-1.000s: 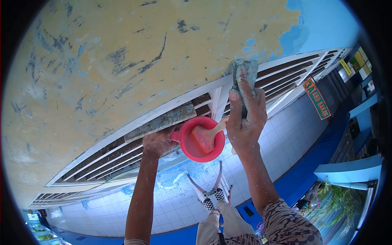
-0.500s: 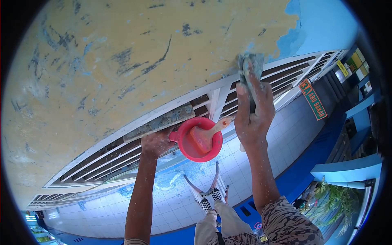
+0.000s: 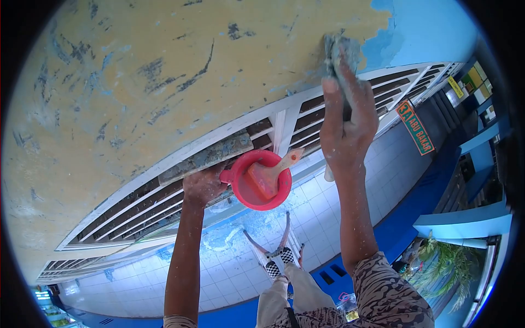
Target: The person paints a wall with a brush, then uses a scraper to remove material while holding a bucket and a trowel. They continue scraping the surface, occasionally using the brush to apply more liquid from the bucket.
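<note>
My left hand (image 3: 203, 186) is closed round the handle of a red cup (image 3: 235, 174), beside a long paint-stained board (image 3: 205, 158) at the vent slats. A brush (image 3: 268, 176) with a pale wooden handle leans in the cup, in some liquid. My right hand (image 3: 350, 128) grips a putty knife (image 3: 343, 54) smeared with grey-green filler. Its blade lies against the yellowish wall (image 3: 164, 54), near the edge of the light blue paint (image 3: 432, 33). The far end of its handle shows below my wrist.
White slatted vents (image 3: 284, 128) run under the wall. Below are a white tiled floor (image 3: 219, 279), the legs of a stand or ladder (image 3: 287, 224) and my checkered shoes (image 3: 273, 269). At the right are a hanging sign (image 3: 415, 128), a blue ledge (image 3: 465, 221) and plants (image 3: 445, 270).
My right hand has moved up along the wall with the putty knife. The red cup and my left hand appear slightly higher and further left, as the view has shifted a little.
</note>
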`<state>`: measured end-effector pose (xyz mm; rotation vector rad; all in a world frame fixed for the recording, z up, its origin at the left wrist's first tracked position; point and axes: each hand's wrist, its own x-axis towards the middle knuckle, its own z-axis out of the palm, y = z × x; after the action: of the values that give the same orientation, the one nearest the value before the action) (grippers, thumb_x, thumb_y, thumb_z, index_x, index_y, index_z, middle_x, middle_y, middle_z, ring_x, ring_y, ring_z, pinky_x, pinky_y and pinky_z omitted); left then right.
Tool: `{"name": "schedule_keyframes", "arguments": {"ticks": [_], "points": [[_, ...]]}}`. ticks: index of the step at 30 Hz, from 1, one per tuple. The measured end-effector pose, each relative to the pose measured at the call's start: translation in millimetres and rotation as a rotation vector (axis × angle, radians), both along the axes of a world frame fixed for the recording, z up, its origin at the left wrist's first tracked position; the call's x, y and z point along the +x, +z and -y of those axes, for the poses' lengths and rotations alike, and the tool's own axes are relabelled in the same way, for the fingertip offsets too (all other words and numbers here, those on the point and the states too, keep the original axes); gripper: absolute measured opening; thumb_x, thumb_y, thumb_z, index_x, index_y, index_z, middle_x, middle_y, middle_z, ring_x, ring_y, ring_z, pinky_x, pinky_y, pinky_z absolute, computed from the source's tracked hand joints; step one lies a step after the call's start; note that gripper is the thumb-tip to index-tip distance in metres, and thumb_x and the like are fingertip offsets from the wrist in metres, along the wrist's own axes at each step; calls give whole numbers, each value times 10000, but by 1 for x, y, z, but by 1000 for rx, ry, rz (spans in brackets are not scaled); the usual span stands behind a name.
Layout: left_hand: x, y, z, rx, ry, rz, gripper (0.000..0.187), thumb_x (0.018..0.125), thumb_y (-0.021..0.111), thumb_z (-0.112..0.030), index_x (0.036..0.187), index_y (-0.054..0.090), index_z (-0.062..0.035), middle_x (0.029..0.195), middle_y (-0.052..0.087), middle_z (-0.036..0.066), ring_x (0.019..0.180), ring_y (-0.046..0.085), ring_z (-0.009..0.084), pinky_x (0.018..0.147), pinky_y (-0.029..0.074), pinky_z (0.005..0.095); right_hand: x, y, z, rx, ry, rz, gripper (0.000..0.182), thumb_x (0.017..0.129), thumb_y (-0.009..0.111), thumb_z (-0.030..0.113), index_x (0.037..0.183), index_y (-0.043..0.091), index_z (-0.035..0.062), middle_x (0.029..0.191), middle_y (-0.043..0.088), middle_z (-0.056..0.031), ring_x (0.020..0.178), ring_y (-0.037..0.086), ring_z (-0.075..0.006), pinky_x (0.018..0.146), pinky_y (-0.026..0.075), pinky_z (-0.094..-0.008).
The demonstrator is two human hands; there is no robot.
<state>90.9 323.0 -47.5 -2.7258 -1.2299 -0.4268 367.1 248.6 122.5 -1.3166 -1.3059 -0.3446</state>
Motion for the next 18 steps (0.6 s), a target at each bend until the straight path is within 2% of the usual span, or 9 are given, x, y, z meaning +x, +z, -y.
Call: {"name": "schedule_keyframes", "arguments": {"ticks": [2,4,6,8,10,12,13,16,18], "points": [[2,3,-4,109,-63,45,738,652,813,-493,1340,606,-323,1350,618,35,1262,565,287,1075,430,492,11,-29,1,61,-3,109,331,974,619,113,1269,627,-37,911,614,-115,710,493,-152,609,435,-314],[1,8,-3,207,-70,0,740,654,815,-488,1342,605,-314,1326,630,51,1220,593,295,1034,466,480,17,-53,2,23,6,102,372,951,659,156,1307,643,47,831,566,-104,685,477,-161,544,417,-306],[-2,4,-2,197,-66,-36,733,658,815,-478,1340,607,-311,1316,635,53,1199,606,297,1026,469,490,22,-39,1,2,-14,118,368,956,649,157,1299,640,21,870,599,-122,718,503,-161,557,431,-309],[-3,-6,-3,25,-24,48,719,665,806,-472,1338,606,-318,1329,630,40,1213,600,295,1051,443,510,20,-10,-7,99,39,36,362,956,646,148,1289,642,8,886,609,-138,721,502,-165,564,437,-301],[-1,0,-2,43,-24,45,717,658,809,-480,1329,615,-318,1333,629,39,1218,598,293,1065,426,527,18,-23,-3,101,39,16,353,952,647,135,1284,649,16,882,610,-143,713,493,-169,573,443,-305],[1,6,-3,189,-48,16,725,639,825,-493,1313,630,-311,1314,638,48,1202,606,296,1055,434,523,12,-52,4,25,40,52,348,950,652,140,1280,656,30,861,580,-126,714,488,-172,582,445,-314],[3,11,0,222,-72,17,725,624,835,-500,1296,645,-304,1306,640,51,1207,599,302,1057,429,524,11,-58,5,1,40,24,356,948,657,158,1284,657,41,829,521,-96,702,460,-173,576,429,-314],[5,12,1,181,-76,43,710,628,831,-498,1288,652,-306,1322,628,44,1232,580,304,1075,409,528,11,-57,9,-65,56,-45,375,945,661,170,1298,650,44,811,468,-71,692,429,-173,565,412,-311],[4,7,2,156,-74,30,705,629,831,-499,1284,657,-302,1331,621,46,1246,568,303,1081,401,529,12,-66,6,-21,53,-14,390,944,661,168,1315,639,52,806,469,-70,680,399,-170,558,399,-310]]}}
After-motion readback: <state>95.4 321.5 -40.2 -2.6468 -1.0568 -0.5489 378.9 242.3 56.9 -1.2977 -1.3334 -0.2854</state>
